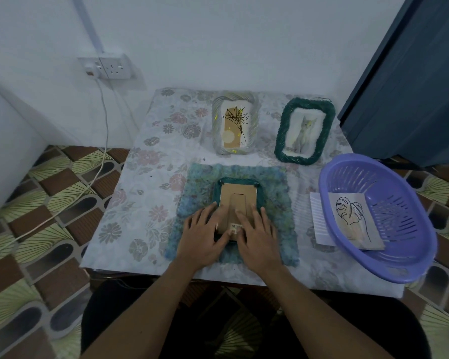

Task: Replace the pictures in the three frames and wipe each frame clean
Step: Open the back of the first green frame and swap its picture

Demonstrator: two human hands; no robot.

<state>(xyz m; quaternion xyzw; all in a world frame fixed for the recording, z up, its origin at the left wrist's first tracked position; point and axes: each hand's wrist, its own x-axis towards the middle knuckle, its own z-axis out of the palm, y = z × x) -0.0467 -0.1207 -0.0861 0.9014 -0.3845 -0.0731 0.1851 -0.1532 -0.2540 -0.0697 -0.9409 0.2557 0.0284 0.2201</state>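
Dark green frame (237, 186) lies face-down on a fuzzy blue-green cloth (275, 193), centre of the table (140, 203), brown cardboard backing (237, 200) up. Both hands on its near half: left hand (205, 234) flat with spread fingers over the frame's near-left corner, right hand (257, 234) flat on the backing's near-right side, by a small barcode sticker (236, 227). Neither hand is clenched; both press down, gripping nothing.

Far side of table: pale silver frame (235, 121) holding a line-drawn plant picture, upright or leaning, can't tell. Just right of it, a second dark green frame (305, 130) with a cat picture, tilted.

Right edge: purple plastic basket (399, 229) with a loose leaf-drawing print (355, 218) inside; a white sheet (318, 218) sticks out from under the basket's left rim.
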